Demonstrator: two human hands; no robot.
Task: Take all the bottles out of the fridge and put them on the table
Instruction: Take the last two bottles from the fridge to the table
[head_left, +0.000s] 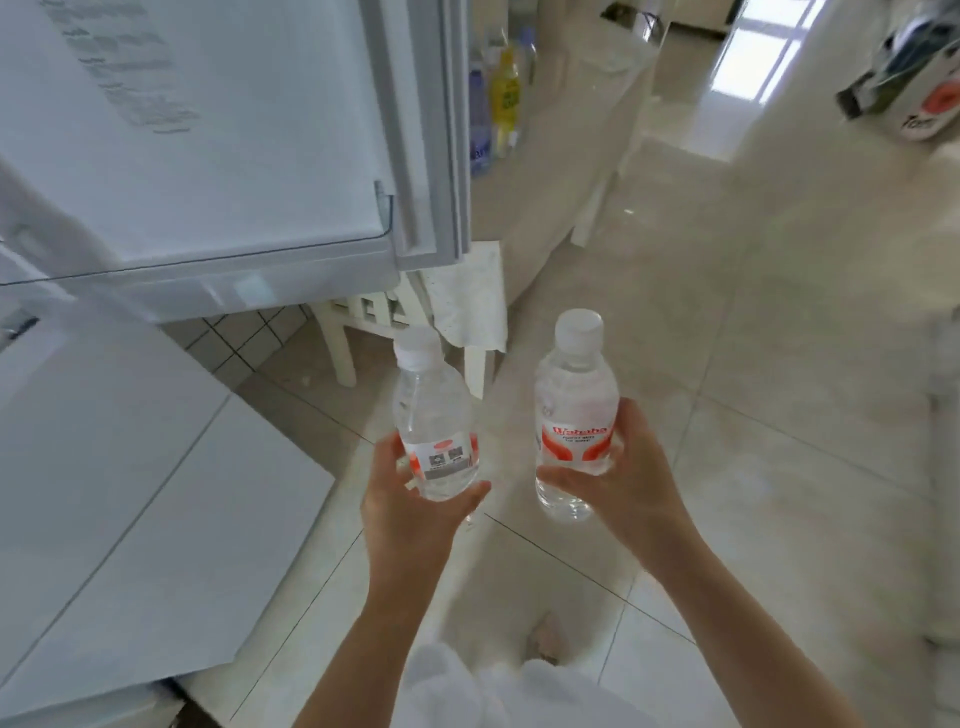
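- 2 bottles, 1 per hand, upright over the floor.
- Left hand grips left bottle.
- Right hand grips right bottle.
- Fridge door open at left.

We hold two clear water bottles upright above a pale tiled floor: our left hand grips one bottle and our right hand grips the other bottle. The open fridge door stands at left. More bottles stand on a table beyond it.
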